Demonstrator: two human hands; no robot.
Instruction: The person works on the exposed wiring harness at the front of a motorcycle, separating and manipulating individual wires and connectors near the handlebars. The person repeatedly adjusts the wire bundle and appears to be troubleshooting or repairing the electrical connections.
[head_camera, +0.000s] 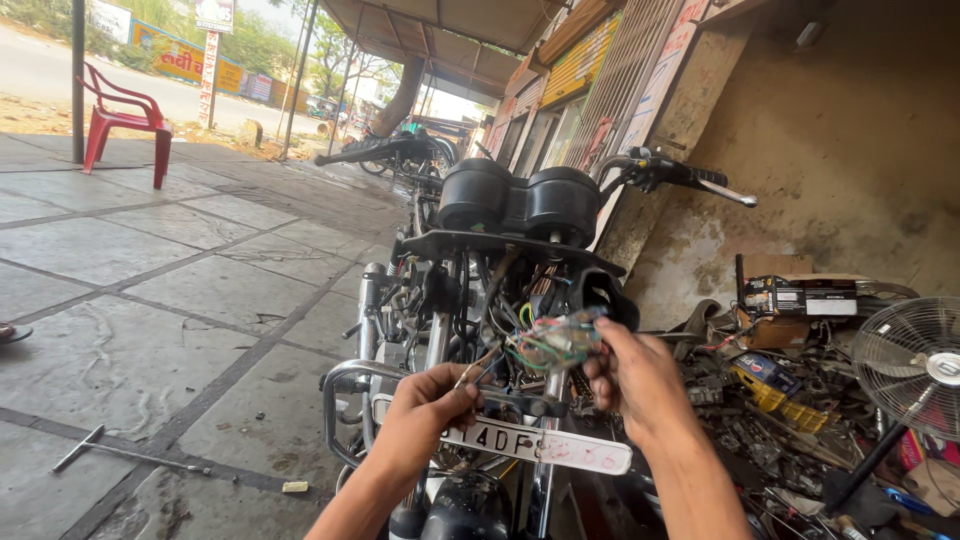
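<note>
- The wiring bundle (553, 340) hangs at the front of the motorcycle (470, 300), below the twin black gauges (520, 203) and above the white number plate (540, 447), where the headlight would sit.
- The right hand (630, 375) has its grip closed around the bundle, fingers wrapped over a knot of green, yellow, blue and red wires with what looks like a pale connector in it.
- The left hand (432, 400) pinches together on a thin wire end or small metal tool (478, 365); which of the two it is cannot be told at this size.
- The wires look light, soft and floppy; they bend wherever they are pushed and will not hold a position unless held.
- They seem fragile at the joints: thin strands and connector tabs could pull loose under a sharp tug, so the insulated run is probably the safer place to hold, not the bare tips.
- A good hold appears to be just behind the connector, where several wires gather and give some body.
- The insulation may be dusty or greasy, so a firm pinch suits it better than a loose one.
- Nearby stand a pedestal fan (912, 365), a heap of scrap parts (770, 420) and a red plastic chair (125, 118); a long wrench (100, 448) lies on the paved floor (150, 300).
</note>
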